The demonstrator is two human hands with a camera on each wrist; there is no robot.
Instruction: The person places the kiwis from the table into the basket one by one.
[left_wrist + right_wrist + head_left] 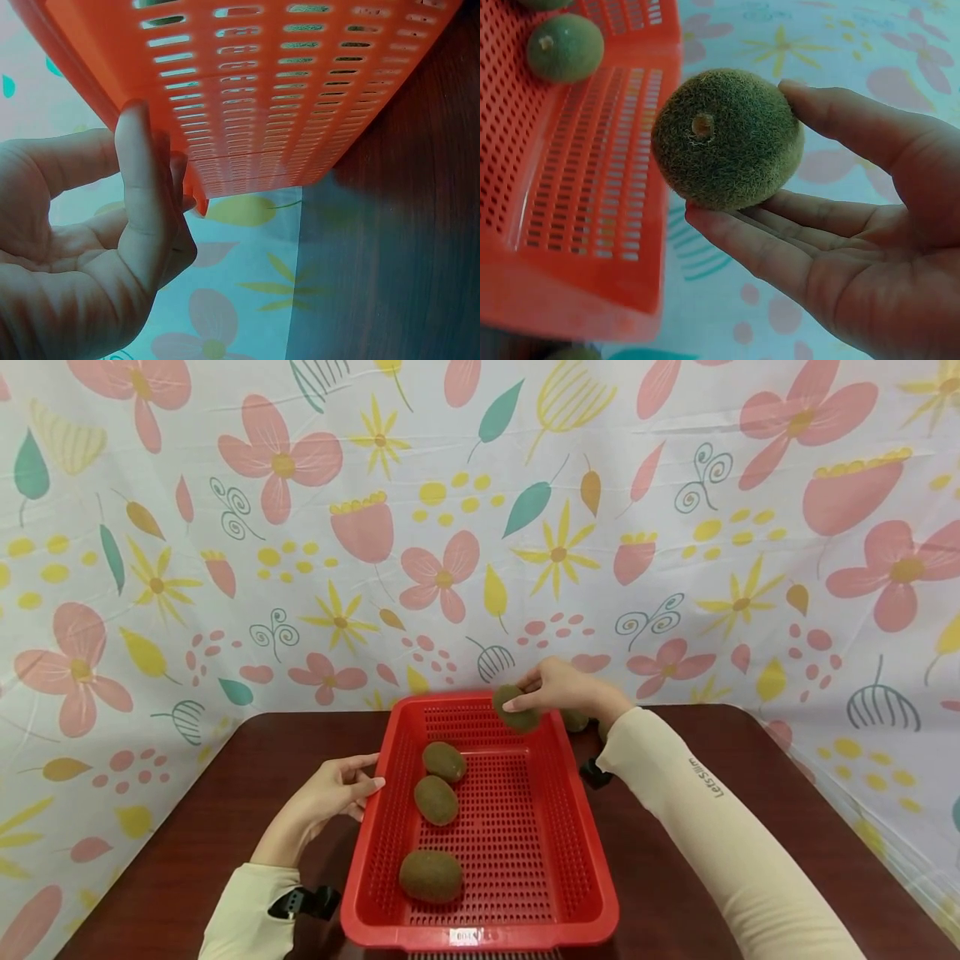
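Note:
A red plastic basket point(480, 935) with slotted walls stands on the table. Three brown fuzzy kiwis lie inside along its left side: a near one point(431, 876), a middle one point(436, 800) and a far one point(444, 762). My left hand point(333, 793) holds the basket's left rim between thumb and fingers, seen from below in the left wrist view. Over the far right corner, my right hand point(562, 687) pinches another kiwi point(727, 139) between thumb and fingertips. That kiwi is up off the basket floor.
More kiwis point(576, 720) sit on the table just outside the basket's right wall, partly hidden by my right forearm. The dark wooden table point(697, 760) ends at a flower-printed cloth point(442, 577) hanging behind it. A white label point(467, 937) marks the basket's near rim.

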